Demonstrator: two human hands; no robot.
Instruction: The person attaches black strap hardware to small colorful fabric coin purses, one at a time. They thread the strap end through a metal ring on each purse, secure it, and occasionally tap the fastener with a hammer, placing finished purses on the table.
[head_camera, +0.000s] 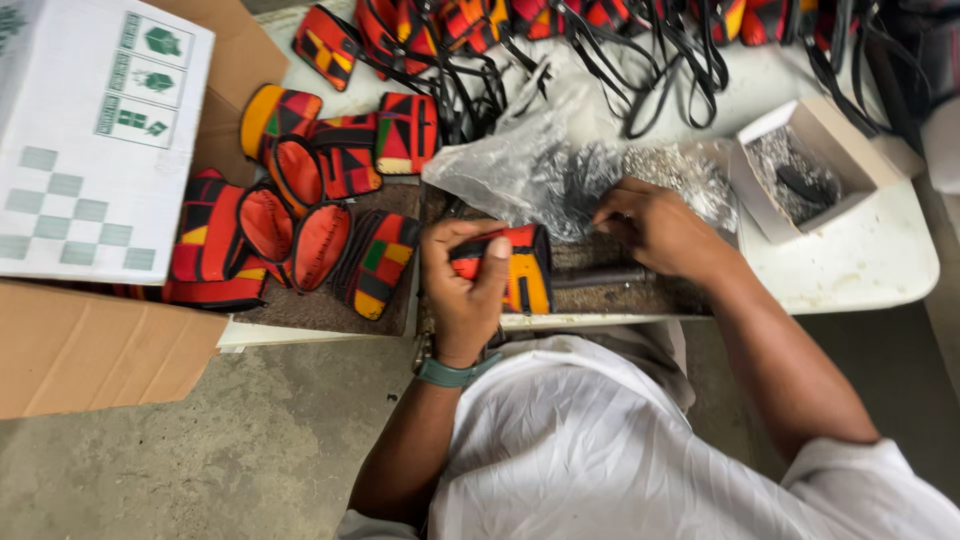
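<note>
My left hand (462, 283) is closed around a small patchwork pouch (520, 268) in red, orange, yellow and black, held just above the near table edge. My right hand (655, 225) reaches into a clear plastic bag (540, 165) of small silvery metal pieces, fingertips pinched among them; whether they hold a piece I cannot tell. A dark metal rod (600, 277) lies on the table between the two hands. I wear a green wristband (450, 373) on the left wrist.
Several similar patchwork pouches (300, 215) lie at the left on a dark mat. More pouches with black straps (640, 60) crowd the far edge. A small open box (805, 170) of metal parts sits at the right. Cardboard boxes (95, 140) stand at the left.
</note>
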